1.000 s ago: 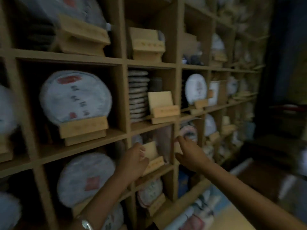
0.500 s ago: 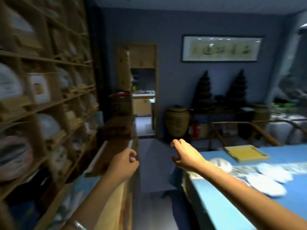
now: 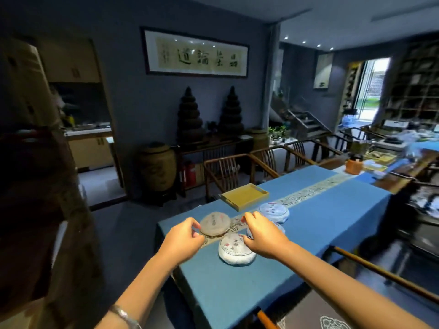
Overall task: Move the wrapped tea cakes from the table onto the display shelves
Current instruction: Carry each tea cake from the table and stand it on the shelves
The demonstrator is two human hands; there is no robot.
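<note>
Both arms are reaching out over the near end of the table (image 3: 308, 231), which is wearing a blue cloth with a pale patterned runner. The left hand (image 3: 184, 238) is hovering at the near-left rim of the brown-wrapped tea cake (image 3: 215, 223); its fingers are curling loosely toward that rim, and whether the fingertips are touching the wrapper cannot be told. The right hand (image 3: 262, 236) is lying with fingers bent and slightly spread, its fingertips sitting just beside the brown cake's right edge and its thumb side resting at the far-right rim of the white-wrapped tea cake (image 3: 235, 249); no firm pinch is showing.

All the cakes are lying flat, printed faces up; being round discs, they are showing no long axis. The white cake is sitting nearer the person than both sets of fingers, between the two wrists. Another cake (image 3: 279, 227) is peeking out under the right hand's knuckles. A bluish-white tea cake (image 3: 273, 210) is lying beyond the right fingertips, to the right. A yellow tray (image 3: 244, 195) is standing farther off, past the fingers.
</note>
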